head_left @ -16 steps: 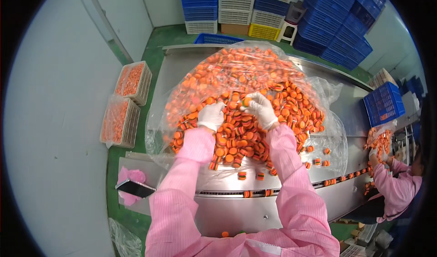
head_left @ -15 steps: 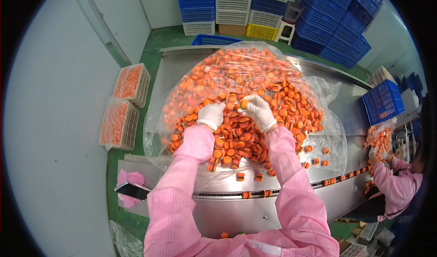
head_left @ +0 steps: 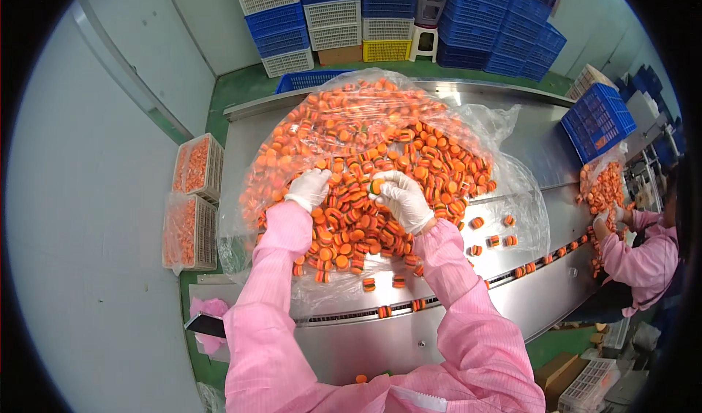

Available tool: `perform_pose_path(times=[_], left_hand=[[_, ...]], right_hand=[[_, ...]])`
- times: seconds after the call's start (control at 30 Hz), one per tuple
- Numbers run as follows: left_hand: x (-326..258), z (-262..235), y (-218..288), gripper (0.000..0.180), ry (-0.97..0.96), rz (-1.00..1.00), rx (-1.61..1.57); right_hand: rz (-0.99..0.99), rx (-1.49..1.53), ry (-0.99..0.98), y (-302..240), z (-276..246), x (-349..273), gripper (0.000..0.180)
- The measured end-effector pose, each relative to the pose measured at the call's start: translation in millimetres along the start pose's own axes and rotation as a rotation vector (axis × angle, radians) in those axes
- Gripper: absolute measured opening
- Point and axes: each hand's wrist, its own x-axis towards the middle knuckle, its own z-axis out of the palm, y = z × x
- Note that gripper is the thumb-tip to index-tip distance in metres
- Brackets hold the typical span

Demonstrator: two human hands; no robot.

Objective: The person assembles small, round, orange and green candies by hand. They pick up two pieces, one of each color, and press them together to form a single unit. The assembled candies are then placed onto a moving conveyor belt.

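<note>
A big heap of orange, burger-shaped layered candies [head_left: 358,226] lies on a steel table, partly under a clear plastic bag [head_left: 344,113]. Both my hands are in white gloves over the heap. My right hand [head_left: 404,202] pinches one burger-shaped candy [head_left: 376,186], its orange face and a bit of green showing. At the heap's left side, my left hand [head_left: 308,188] has its fingers curled in among the candies beside the bag's edge; what they hold, if anything, is hidden.
A narrow conveyor channel [head_left: 344,316] with single candies runs along the front. A phone [head_left: 206,324] lies on pink cloth at left. Candy-filled crates [head_left: 212,230] stand on the floor at left. A co-worker in a pink sleeve [head_left: 636,261] handles candies at right beside a blue crate [head_left: 601,124].
My left hand has moved left, away from my right hand. The right hand still pinches a candy, now lower over the heap. The whole view has shifted a little.
</note>
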Motion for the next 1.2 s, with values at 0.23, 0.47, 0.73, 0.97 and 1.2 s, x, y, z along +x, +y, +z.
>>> perform_pose_path(times=[0.23, 0.47, 0.73, 0.97, 1.2], left_hand=[[-121.9, -55.8, 103.6, 0.023, 0.304, 0.134, -0.758], [-177.2, -42.7, 153.4, 0.021, 0.408, -0.044, -0.919], [-219.7, -9.7, 177.5, 0.021, 0.477, -0.144, -0.806], [-233.9, -3.0, 180.3, 0.018, 0.499, -0.64, -2.422], [-238.4, 1.6, 198.0, 0.024, 0.515, -0.585, -2.506]], right_hand=[[0.201, -0.128, -0.04, 1.6, 37.2, -75.8, 0.024], [0.162, -0.376, 0.041, 28.0, 50.8, -128.2, 0.018], [0.439, 0.053, 0.216, 62.0, 47.8, -164.3, 0.019], [-0.137, -0.606, 0.01, 76.4, 58.5, -185.6, 0.024], [-0.573, -1.325, -0.24, 89.3, 76.3, -193.4, 0.029]])
